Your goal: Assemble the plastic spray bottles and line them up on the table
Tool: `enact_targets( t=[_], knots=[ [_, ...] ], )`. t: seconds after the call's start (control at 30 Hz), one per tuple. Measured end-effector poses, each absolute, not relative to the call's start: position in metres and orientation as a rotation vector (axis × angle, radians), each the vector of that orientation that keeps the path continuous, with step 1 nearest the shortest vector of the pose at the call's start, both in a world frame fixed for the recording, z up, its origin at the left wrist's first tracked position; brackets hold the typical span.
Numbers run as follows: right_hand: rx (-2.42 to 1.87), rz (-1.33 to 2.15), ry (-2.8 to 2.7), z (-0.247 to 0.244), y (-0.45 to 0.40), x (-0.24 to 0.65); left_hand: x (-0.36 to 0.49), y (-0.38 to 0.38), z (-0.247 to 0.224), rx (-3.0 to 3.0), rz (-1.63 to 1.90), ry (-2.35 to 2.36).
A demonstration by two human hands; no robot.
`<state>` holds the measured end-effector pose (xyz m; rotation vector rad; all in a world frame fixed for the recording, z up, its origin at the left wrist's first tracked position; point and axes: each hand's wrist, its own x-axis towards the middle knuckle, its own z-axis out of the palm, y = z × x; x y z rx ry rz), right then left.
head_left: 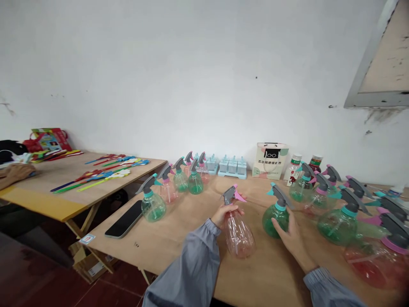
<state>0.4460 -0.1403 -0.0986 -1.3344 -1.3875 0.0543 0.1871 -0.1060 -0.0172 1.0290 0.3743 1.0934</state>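
My left hand [226, 213] is closed around the neck of a clear pink spray bottle [239, 241], just below its grey head with a pink trigger. The bottle leans a little, low over the table's front part. To the right, my right hand [292, 234] grips the round body of a green spray bottle [275, 217] from its right side, thumb in front. That bottle has a grey head and teal trigger. Nearest to my right hand on the far side stands another green spray bottle [337, 226].
Several pink and green spray bottles [194, 183] stand at the left back; more crowd the right side. A phone [124, 219] lies at the left edge. Ice-pop molds [232, 167], a paper bag [270, 162] and small bottles [293, 168] line the wall. Another person's hand [17, 175] rests on the left table.
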Motion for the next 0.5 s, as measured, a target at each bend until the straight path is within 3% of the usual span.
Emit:
enact_targets(
  t=[0.5],
  knots=[
    [-1.343, 0.076, -1.361, -0.096, -0.1424, 0.4465, 0.1863, -0.1073, -0.0189, 1.066, 1.029, 0.387]
  ],
)
